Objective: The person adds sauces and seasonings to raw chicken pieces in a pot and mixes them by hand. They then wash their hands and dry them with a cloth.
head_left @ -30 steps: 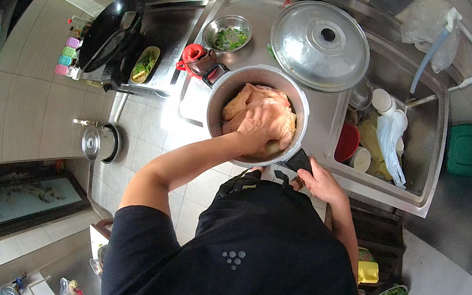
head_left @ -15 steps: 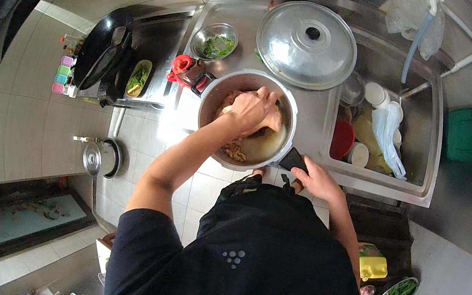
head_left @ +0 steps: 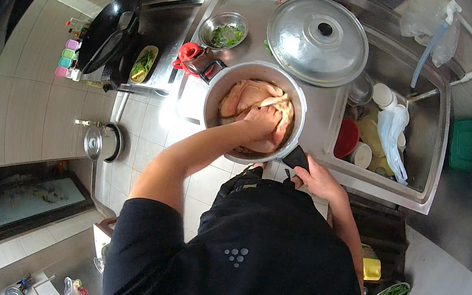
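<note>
A deep silver pot (head_left: pixel 300 105) stands at the counter's near edge. In it lies a large pale piece of meat (head_left: pixel 251 93), by its look a whole plucked chicken, with bits of brown liquid around it. My left hand (head_left: pixel 262 122) reaches into the pot, its fingers curled into the chicken; the fingertips are hidden. My right hand (head_left: pixel 320 180) is closed round the pot's black handle (head_left: pixel 296 158) at the lower right.
Beyond the pot lie a big round lid (head_left: pixel 302 40) and a steel bowl (head_left: pixel 204 30) with greens. Beside it stands a red and brown kettle-like pot (head_left: pixel 195 61). A sink (head_left: pixel 386 193) with containers is at the right, a black wok (head_left: pixel 96 33) at the left.
My left hand has moved down within the pot, toward me. The chicken now spreads over most of the pot, covering the liquid and brown bits seen before. My right hand keeps its hold.
</note>
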Demonstrator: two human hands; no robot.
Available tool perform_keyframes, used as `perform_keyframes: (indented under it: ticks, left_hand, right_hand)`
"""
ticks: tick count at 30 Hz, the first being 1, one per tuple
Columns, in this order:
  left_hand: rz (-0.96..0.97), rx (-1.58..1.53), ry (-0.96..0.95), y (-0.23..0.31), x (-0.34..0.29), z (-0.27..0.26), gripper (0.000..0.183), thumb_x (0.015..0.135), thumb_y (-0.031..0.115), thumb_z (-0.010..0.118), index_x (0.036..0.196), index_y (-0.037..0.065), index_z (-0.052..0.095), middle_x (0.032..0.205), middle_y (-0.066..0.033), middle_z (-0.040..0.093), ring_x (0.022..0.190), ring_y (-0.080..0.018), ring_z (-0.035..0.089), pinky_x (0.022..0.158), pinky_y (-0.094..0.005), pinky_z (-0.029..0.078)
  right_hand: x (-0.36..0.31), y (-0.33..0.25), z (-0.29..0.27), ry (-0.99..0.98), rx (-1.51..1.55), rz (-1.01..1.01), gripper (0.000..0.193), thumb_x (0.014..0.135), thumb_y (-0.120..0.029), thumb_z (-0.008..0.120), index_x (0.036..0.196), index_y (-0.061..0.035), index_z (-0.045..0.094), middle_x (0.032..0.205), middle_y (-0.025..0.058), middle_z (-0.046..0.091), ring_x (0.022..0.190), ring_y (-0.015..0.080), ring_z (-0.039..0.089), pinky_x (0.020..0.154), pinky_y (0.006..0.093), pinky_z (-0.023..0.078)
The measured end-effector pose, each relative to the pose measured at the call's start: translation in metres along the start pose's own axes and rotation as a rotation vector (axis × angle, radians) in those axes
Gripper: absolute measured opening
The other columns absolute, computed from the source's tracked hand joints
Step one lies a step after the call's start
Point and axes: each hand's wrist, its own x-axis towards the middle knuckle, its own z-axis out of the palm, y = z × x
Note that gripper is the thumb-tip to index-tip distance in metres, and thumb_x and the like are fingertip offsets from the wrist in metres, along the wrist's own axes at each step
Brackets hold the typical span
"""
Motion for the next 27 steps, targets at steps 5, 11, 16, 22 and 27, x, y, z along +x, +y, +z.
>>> perform_keyframes:
  ticks: [5,11,16,22,27]
  left_hand:
    - [0.105,0.092,0.063,-0.015,0.003,0.018,0.047,0.078,0.030,0.067,0.115,0.004,0.055,0.106,-0.0180,0.063,0.099,-0.0288,0.065,0.087,-0.0404,0.052]
    - [-0.200,-0.130,0.018,-0.035,-0.018,-0.023,0.062,0.079,0.040,0.067,0.125,0.003,0.048,0.112,-0.0236,0.062,0.095,-0.0327,0.066,0.080,-0.0458,0.052]
    - [-0.045,-0.019,0.185,-0.020,0.021,-0.030,0.055,0.083,0.039,0.062,0.121,0.003,0.047,0.102,-0.0226,0.066,0.092,-0.0373,0.066,0.080,-0.0469,0.052]
    - [-0.173,0.046,0.075,-0.023,0.030,-0.045,0.030,0.088,0.021,0.054,0.113,0.004,0.053,0.098,-0.0195,0.068,0.092,-0.0351,0.067,0.076,-0.0430,0.053]
    - [-0.226,0.436,0.218,0.000,-0.007,-0.080,0.033,0.089,0.025,0.054,0.117,0.007,0.055,0.105,-0.0158,0.066,0.083,-0.0315,0.069,0.056,-0.0430,0.055]
  right_hand:
    - [0.007,0.015,0.003,0.011,-0.008,0.003,0.067,0.096,-0.054,0.045,0.131,0.0030,0.040,0.116,0.0319,0.057,0.109,0.0463,0.056,0.090,0.0480,0.044]
    - [0.010,0.021,0.005,0.012,0.044,-0.020,0.069,0.096,-0.054,0.045,0.131,0.0049,0.040,0.119,0.0336,0.055,0.114,0.0460,0.053,0.094,0.0469,0.043]
    - [0.006,0.003,-0.010,-0.049,0.000,0.054,0.065,0.095,-0.053,0.047,0.128,0.0022,0.043,0.114,0.0342,0.057,0.110,0.0452,0.056,0.089,0.0463,0.045]
    - [0.005,-0.001,-0.016,-0.090,0.028,0.095,0.064,0.095,-0.053,0.048,0.126,0.0035,0.044,0.115,0.0339,0.057,0.111,0.0440,0.056,0.089,0.0465,0.045]
    - [0.009,0.011,-0.007,0.000,0.000,-0.030,0.066,0.095,-0.052,0.048,0.130,0.0029,0.042,0.120,0.0316,0.056,0.115,0.0442,0.054,0.092,0.0457,0.044]
